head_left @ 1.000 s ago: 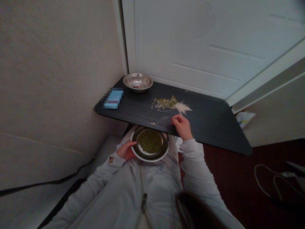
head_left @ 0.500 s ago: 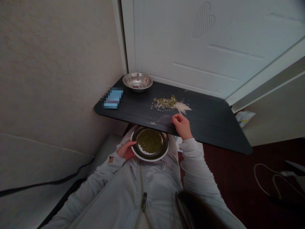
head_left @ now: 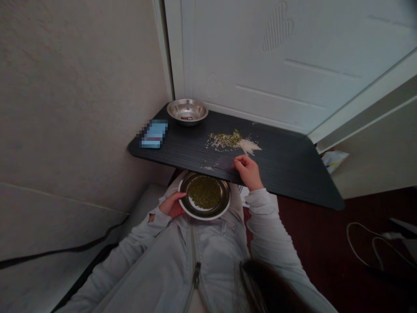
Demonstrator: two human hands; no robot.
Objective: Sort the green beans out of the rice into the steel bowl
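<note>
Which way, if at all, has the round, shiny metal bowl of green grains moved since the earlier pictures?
No: the bowl of green grains shows no clear shift against the near edge of the black, rounded-corner tabletop.

Held bowl [head_left: 224, 194] looks shiny metal, tbl [head_left: 289, 171] matt w/ grain

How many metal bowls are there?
2: the back bowl, on the far left of the dark table, and the lap bowl, held by the left hand. More could hide underneath.

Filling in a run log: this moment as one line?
left hand: holding bowl of green grains | right hand: apparently pinching something clear | table: mixed grains, second bowl
</note>
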